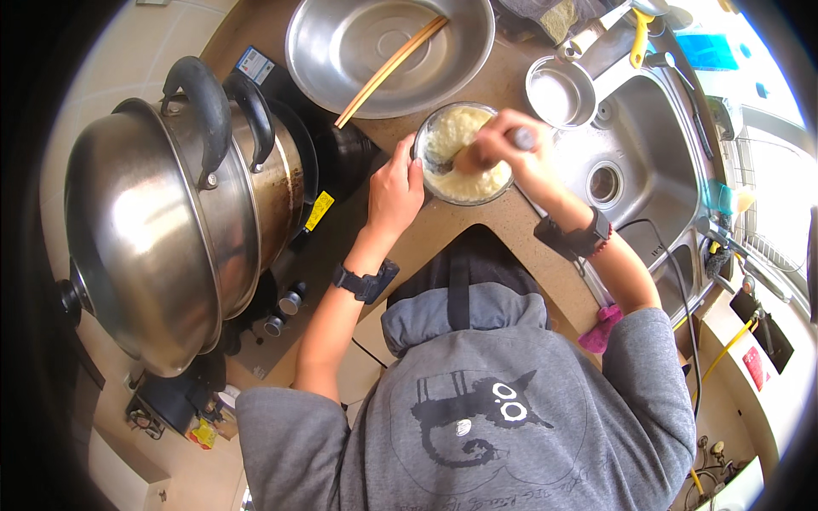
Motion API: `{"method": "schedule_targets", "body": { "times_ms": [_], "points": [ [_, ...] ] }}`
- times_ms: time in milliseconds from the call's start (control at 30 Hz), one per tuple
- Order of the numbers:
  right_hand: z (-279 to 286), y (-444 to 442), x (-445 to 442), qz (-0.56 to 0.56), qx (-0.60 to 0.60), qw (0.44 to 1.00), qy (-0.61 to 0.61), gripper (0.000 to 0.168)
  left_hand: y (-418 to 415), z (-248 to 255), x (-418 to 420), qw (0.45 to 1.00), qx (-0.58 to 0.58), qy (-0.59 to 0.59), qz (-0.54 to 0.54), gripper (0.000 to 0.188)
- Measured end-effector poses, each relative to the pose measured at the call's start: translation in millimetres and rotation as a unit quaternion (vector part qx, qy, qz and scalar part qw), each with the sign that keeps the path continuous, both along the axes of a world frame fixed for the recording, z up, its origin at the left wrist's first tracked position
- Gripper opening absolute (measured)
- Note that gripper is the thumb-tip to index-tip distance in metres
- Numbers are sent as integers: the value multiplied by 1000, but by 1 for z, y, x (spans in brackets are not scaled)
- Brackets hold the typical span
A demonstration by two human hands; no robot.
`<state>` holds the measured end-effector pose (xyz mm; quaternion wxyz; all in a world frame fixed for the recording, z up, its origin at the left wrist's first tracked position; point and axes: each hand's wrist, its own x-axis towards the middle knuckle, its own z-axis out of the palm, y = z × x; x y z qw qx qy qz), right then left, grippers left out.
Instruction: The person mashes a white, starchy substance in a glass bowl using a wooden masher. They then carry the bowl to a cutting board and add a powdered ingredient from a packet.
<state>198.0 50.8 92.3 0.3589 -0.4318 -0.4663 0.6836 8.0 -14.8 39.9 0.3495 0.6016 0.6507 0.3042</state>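
A round clear bowl stands on the counter and holds a pale yellow, lumpy mash. My left hand grips the bowl's left rim, thumb near the edge. Over the bowl, my right hand is closed around a thick wooden tool, perhaps a pestle, whose rounded handle end points up at the camera. The tool's lower end reaches into the mash and is partly hidden; the hand looks blurred. Just behind the bowl is a wide stainless steel basin with a pair of wooden chopsticks lying across it.
A large lidded steel steamer pot stands on the stove at left. To the right is a steel sink, with a small round metal pan by its corner. A pink cloth hangs at the counter's front edge. Utensils lie at the back right.
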Motion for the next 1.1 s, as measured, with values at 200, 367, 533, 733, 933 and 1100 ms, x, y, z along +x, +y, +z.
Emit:
{"method": "schedule_targets", "body": {
  "times_ms": [200,367,533,733,933,1100],
  "points": [
    [-19,-9,-32,-21,169,984,-51,15,-2,-3,5,1000,11,29,-2,34],
    [-7,5,-9,14,17,1000,16,23,-2,-6,4,998,43,41,-5,37],
    [-11,4,-30,-17,120,992,-36,19,-1,-2,8,996,51,73,-15,36],
    [-11,9,-4,-26,54,998,3,21,-1,-7,5,994,84,64,-10,36],
    [-11,-15,-11,87,114,988,-57,19,3,-8,1,994,76,73,-11,36],
    [12,2,6,-33,121,988,96,19,4,-8,-3,994,85,71,-20,36]
  ]
}}
